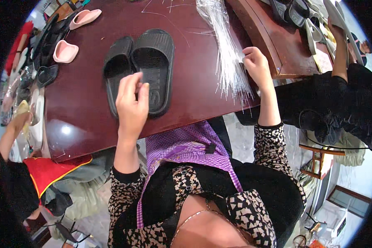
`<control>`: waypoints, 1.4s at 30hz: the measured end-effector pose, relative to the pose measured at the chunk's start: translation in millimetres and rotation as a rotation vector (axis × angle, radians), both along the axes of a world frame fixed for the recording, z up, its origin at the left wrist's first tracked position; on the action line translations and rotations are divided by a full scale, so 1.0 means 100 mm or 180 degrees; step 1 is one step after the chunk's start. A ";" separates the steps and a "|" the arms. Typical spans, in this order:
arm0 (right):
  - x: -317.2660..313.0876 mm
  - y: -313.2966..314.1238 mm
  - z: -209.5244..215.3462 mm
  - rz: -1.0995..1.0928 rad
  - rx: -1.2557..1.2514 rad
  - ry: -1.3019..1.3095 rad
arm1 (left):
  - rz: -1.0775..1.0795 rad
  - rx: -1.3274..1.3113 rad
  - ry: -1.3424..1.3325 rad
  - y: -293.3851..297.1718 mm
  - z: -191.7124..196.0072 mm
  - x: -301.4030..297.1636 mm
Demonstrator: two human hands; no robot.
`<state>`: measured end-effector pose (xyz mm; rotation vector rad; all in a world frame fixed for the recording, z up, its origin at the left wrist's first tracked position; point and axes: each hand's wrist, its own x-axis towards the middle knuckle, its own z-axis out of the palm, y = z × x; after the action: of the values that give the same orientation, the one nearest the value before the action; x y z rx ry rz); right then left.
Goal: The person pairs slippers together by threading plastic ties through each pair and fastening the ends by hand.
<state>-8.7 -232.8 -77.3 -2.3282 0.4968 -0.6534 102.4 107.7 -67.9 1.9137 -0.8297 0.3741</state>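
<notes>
Lying side by side near the table's (82, 120) front edge, two black slides (139, 68) rest soles down, the right one broader to the eye, both with ribbed footbeds and wide straps. The left hand (132, 103) hovers over their heel ends, its fingers drawn together at the tips as if pinching something too fine to make out; whether it touches the slides cannot be told. To the right, with a bare strip of dark red tabletop between, a bundle of thin clear plastic ties (229, 53) runs from the far edge down to the front edge, fanning out and overhanging it slightly. The right hand (256, 64) is curled against the bundle's right side, fingers closed on some strands. Right of that hand the table ends at a raised wooden rim, leaving it little room. Left of the slides the top lies open as far as two pink slide pieces (66, 51) and a row of dark shoe parts (47, 74) along the left edge. Other people sit at the left and right margins.
</notes>
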 end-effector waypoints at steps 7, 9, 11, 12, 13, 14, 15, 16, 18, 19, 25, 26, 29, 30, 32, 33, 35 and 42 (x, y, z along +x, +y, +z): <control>-0.06 0.28 0.27 0.0483 0.1985 -0.0043 | -0.0549 -0.0091 0.0117 -0.20 0.00 -0.27; -0.08 0.40 0.31 0.0675 0.2333 -0.0085 | -0.0848 0.0019 0.0142 -0.30 -0.02 -0.30; -0.10 0.51 0.32 0.0772 0.2514 -0.0104 | -0.0996 0.0079 0.0158 -0.42 0.00 -0.30; -0.10 0.56 0.34 0.0774 0.2592 -0.0085 | -0.1093 0.0068 0.0025 -0.50 0.03 -0.29; -0.11 0.61 0.35 0.0778 0.2671 -0.0064 | -0.1189 0.0058 -0.0108 -0.58 0.05 -0.28; -0.11 0.65 0.36 0.0783 0.2750 -0.0043 | -0.1283 0.0047 -0.0241 -0.66 0.08 -0.26; -0.13 0.70 0.34 0.0789 0.2762 -0.0039 | -0.1276 0.0058 -0.0236 -0.75 0.09 -0.26; -0.15 0.74 0.31 0.0899 0.2888 -0.0007 | -0.1272 0.0135 -0.0371 -0.83 0.11 -0.26; -0.19 0.81 0.29 0.1109 0.3149 0.0049 | -0.1279 0.0298 -0.0638 -0.97 0.18 -0.23; -0.22 0.84 0.29 0.1112 0.3164 0.0052 | -0.1276 0.0313 -0.0631 -1.01 0.17 -0.20; -0.32 0.92 0.26 0.1541 0.3643 0.0034 | -0.1668 0.0439 -0.0677 -1.13 0.01 -0.10; -0.32 0.93 0.26 0.1612 0.3680 -0.0004 | -0.1701 0.0405 -0.0615 -1.13 -0.01 -0.10; -0.34 0.80 0.29 0.1547 0.3438 0.0338 | -0.1722 0.0147 -0.0351 -1.08 -0.07 -0.12; -0.32 0.76 0.31 0.1519 0.3298 0.0509 | -0.1724 0.0005 -0.0228 -1.07 -0.07 -0.14; -0.14 0.68 0.29 0.1511 0.2045 0.0240 | -0.1727 -0.0194 0.0020 -1.01 -0.10 -0.17; -0.05 0.62 0.28 0.1424 0.0800 -0.0030 | -0.1762 -0.0391 0.0279 -0.99 -0.10 -0.19; 0.12 0.54 0.26 0.1294 -0.0476 -0.0321 | -0.1803 -0.0600 0.0496 -0.92 -0.07 -0.25; 0.30 0.31 -0.09 0.0975 -0.2132 0.0897 | -0.1619 -0.1061 0.2018 -0.39 -0.12 -0.54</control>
<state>21.0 -201.4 -86.2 -3.0676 0.0197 -0.3747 48.6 69.2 -80.4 1.3235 -0.7269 -0.3719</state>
